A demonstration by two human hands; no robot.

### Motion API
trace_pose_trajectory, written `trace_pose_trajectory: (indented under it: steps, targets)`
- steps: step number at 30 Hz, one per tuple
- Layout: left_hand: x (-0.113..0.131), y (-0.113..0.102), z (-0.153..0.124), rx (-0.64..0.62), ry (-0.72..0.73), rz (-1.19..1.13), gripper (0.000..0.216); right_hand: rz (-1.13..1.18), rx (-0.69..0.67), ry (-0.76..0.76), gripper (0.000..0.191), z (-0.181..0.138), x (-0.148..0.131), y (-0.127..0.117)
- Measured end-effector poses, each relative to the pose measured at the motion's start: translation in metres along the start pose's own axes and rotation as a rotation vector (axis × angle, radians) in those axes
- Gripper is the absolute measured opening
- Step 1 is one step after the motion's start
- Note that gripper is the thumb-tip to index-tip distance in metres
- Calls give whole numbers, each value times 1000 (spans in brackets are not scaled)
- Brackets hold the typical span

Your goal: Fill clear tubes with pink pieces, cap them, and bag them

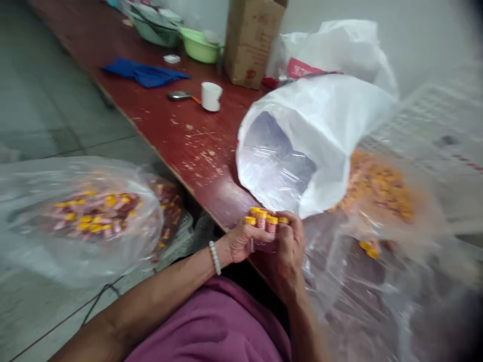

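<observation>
Close to my body, at the table's near edge, my two hands are together. My left hand (241, 240), a pale bead bracelet at its wrist, is closed around several small pink bottles with yellow caps (261, 219), caps up. The fingers of my right hand (291, 246) are bent and press against the right side of this bunch, at another yellow-capped bottle (283, 220). Its grip is partly hidden behind the knuckles. Just beyond the hands, a large white sack (324, 110) lies on its side with its mouth toward me and a clear liner inside.
A clear bag of yellow-capped bottles (94, 216) stands low at left. More yellow pieces (381, 188) lie in clear plastic at right. The red table (181, 141) carries a white cup (211, 96), blue cloth (145, 73), green basin (199, 46) and cardboard box (252, 42).
</observation>
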State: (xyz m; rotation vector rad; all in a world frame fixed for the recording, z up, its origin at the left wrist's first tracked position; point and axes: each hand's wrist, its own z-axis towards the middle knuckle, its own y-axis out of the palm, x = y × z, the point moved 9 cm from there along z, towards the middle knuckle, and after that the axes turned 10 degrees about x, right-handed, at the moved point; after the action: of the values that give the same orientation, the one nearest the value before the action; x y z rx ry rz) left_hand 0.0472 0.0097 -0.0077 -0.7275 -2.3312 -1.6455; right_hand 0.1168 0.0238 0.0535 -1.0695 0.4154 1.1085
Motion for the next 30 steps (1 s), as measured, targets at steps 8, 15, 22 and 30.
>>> trace_pose_trajectory:
  steps: [8, 15, 22, 30]
  targets:
    - [57, -92, -39, 6, 89, -262, 52, 37, -285, -271, 53, -8, -66, 102]
    - [130, -206, -124, 276, 427, -319, 50, 242, -546, -267, 57, -30, -118, 212]
    - [221, -305, -180, 776, 571, -146, 31, 295, -703, -73, 37, -43, -90, 264]
    - [252, -336, -186, 1104, 732, 79, 28, 270, -669, -28, 34, -40, -76, 244]
